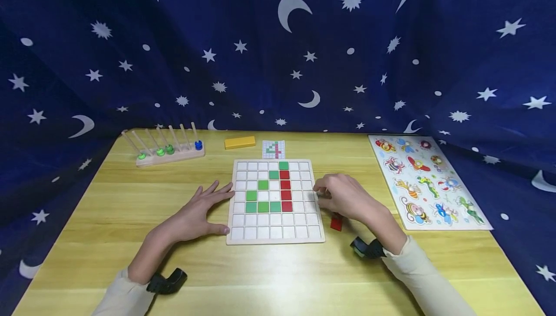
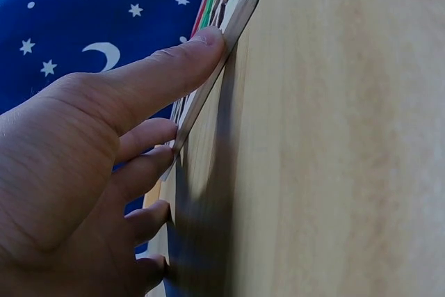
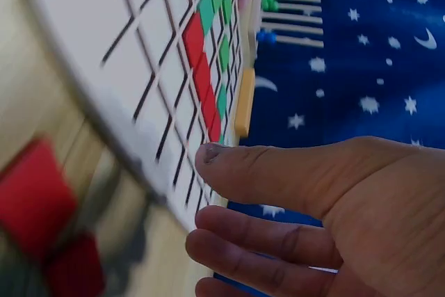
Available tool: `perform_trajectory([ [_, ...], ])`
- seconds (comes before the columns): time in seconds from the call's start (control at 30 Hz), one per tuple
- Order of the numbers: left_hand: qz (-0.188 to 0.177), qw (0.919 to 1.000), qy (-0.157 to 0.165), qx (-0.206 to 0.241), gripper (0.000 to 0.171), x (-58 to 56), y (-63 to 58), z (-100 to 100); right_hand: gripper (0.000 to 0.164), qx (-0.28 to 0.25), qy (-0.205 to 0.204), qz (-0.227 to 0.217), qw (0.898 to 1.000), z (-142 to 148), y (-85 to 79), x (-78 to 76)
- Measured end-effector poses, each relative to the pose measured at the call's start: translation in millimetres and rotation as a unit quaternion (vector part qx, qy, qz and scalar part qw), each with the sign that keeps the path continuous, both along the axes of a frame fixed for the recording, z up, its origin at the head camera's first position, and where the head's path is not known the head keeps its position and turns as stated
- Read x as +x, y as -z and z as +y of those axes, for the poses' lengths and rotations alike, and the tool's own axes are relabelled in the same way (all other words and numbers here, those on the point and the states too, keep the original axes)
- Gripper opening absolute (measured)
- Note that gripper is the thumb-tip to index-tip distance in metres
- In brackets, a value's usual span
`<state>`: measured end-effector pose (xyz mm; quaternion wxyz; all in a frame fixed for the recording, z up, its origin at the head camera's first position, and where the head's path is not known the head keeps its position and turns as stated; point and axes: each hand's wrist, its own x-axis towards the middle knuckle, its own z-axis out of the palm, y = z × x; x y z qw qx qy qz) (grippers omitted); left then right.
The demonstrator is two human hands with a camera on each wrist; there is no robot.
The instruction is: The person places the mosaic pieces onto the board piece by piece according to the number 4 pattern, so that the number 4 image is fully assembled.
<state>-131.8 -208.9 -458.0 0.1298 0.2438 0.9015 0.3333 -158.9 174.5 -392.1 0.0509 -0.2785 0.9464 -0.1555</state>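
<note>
A white grid board (image 1: 299,231) lies on the table with green tiles (image 1: 263,207) forming a stepped outline and a column of red tiles (image 1: 285,195) beside them. My left hand (image 1: 197,214) is spread at the board's left side; in the left wrist view its thumb tip (image 2: 208,38) presses the wooden edge. At the right edge hovers my right hand (image 1: 345,196), fingers bent loosely. Between thumb and fingers nothing shows in the right wrist view. Below that hand, loose red tiles (image 3: 38,199) lie on the table, partly hidden from the head view.
A small pattern card (image 1: 280,154) and a yellow block (image 1: 240,143) lie behind the board. Back left stands a peg rack (image 1: 173,157) with green and blue beads. An insect picture board (image 1: 427,181) lies at the right. A dark starry curtain (image 1: 260,41) hangs behind the table.
</note>
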Motion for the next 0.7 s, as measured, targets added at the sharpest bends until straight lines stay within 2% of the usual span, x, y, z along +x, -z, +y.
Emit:
perform_trajectory([
  [0.17, 0.002, 1.0, 0.0, 0.0, 0.092, 0.0, 0.7, 0, 0.016, 0.013, 0.029, 0.003, 0.999, 24, 0.0, 5.9],
  [0.33, 0.002, 1.0, 0.002, -0.002, 0.091, -0.2, 1.2, 1, 0.021, 0.03, 0.037, 0.01, 0.999, 42, 2.8, 13.1],
  [0.7, 0.0, 1.0, -0.002, -0.009, 0.092, -0.9, 1.6, 0, 0.027, 0.069, 0.053, -0.016, 0.996, 63, 11.6, 24.0],
])
